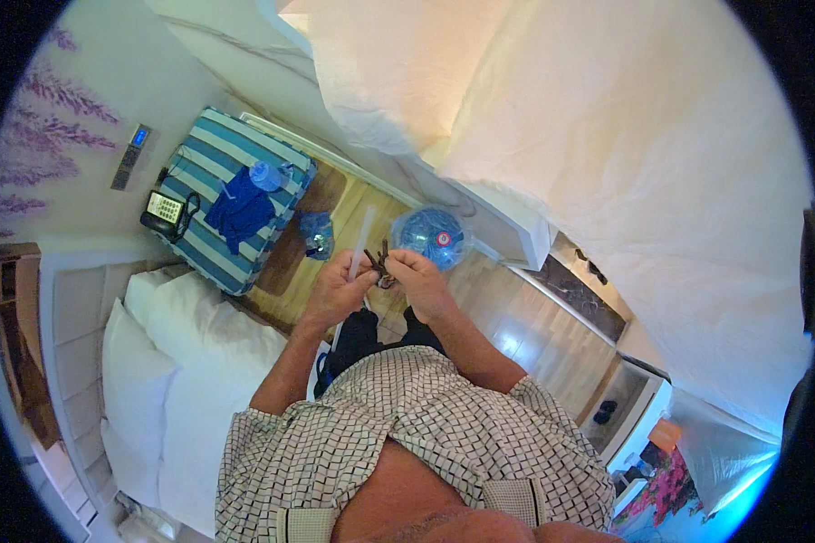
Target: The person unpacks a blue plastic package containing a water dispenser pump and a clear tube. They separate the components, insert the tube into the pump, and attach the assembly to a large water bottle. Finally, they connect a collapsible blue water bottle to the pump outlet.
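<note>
Mid-air, betw. L hand (341,291) & R hand (418,282): 1 sm. dark item (380,264), pinched by both; 1 pale strip (363,237) w/ L hand. Handling appar. unfinished, item not yet released. Beyond: lg. blue bottle (421,235), flr. (507,303); striped table (210,136).

Ahead and left of your hands (342,291), you have a blue-and-white striped bench (210,145) beside a purple-flowered wall (68,113). White pillows (143,398) and a padded headboard (80,312) sit to their left. Right of them, pale wood-look floor (552,337) shines; ahead and right spreads warmly lit white drapery (625,118)
</note>
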Tool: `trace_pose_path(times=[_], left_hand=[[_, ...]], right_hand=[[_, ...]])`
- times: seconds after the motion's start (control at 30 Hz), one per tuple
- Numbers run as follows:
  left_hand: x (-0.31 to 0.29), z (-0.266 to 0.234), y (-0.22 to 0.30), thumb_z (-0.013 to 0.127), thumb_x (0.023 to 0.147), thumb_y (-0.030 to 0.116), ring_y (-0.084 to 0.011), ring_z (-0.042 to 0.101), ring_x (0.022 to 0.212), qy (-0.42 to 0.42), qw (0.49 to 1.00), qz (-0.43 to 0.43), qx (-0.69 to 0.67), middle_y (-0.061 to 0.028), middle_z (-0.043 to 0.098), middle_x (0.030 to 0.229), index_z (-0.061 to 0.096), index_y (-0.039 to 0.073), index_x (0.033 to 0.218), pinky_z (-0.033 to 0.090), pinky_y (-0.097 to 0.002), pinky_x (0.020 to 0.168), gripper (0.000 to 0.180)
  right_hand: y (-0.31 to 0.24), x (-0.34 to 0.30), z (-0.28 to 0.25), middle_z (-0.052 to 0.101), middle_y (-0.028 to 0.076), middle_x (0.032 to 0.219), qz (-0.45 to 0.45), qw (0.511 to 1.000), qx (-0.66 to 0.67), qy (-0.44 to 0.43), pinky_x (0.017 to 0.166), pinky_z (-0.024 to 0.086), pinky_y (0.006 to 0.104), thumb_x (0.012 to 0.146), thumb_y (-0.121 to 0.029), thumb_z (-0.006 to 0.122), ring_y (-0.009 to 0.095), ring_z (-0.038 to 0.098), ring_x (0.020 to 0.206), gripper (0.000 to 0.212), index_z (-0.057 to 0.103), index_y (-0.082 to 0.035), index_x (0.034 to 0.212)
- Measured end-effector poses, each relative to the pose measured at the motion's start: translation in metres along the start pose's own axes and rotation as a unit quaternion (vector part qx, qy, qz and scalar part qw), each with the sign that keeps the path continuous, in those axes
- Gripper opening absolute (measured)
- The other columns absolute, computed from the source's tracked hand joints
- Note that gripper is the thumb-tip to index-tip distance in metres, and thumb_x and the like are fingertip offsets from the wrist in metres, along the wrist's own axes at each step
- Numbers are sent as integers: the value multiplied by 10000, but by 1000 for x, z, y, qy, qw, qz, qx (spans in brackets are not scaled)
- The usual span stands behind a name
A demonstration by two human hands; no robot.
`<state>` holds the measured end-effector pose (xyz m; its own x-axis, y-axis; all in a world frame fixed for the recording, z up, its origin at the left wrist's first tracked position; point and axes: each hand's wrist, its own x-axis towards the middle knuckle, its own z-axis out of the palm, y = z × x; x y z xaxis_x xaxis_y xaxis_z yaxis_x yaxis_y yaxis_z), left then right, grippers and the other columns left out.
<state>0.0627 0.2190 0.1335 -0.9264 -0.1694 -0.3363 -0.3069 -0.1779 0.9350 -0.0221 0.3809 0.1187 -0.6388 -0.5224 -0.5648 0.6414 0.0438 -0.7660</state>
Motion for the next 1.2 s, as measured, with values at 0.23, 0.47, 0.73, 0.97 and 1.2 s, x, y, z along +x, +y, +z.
trace_pose_path(times=[0.23,0.47,0.73,0.97,1.2], left_hand=[[18,49,-16,671,923,128,-38,480,498,47,999,-27,10,40,540,678,591,57,1006,403,-212,430,135],[35,72,-48,650,940,120,-18,500,606,113,990,20,79,25,618,895,637,46,1139,399,-192,507,213],[46,65,-73,629,957,162,-57,568,711,54,994,-85,-34,-78,669,1142,633,27,1196,458,-225,605,275],[68,35,-127,606,967,212,-262,656,828,84,977,-35,193,-174,679,935,659,29,1137,507,-369,723,256],[29,-7,-168,569,996,266,-229,658,867,90,943,-180,265,-124,705,963,682,33,1130,512,-346,799,291]], right_hand=[[-9,4,-39,638,14,850,-86,988,-127,29,728,474,267,949,-198,577,108,575,791,251,651,27,1033],[19,23,-80,581,189,1248,-339,870,-358,11,1066,388,370,944,-171,581,281,549,1202,328,589,13,1215],[32,16,-79,615,59,824,-36,991,-111,-59,699,497,305,1003,-200,538,156,610,773,204,600,-6,1011],[103,78,-159,640,194,829,-38,898,-408,157,703,506,484,955,-254,541,333,650,778,248,568,-8,959],[150,157,-261,666,278,826,33,731,-660,169,709,516,579,952,-285,512,476,654,789,273,562,-17,971]])
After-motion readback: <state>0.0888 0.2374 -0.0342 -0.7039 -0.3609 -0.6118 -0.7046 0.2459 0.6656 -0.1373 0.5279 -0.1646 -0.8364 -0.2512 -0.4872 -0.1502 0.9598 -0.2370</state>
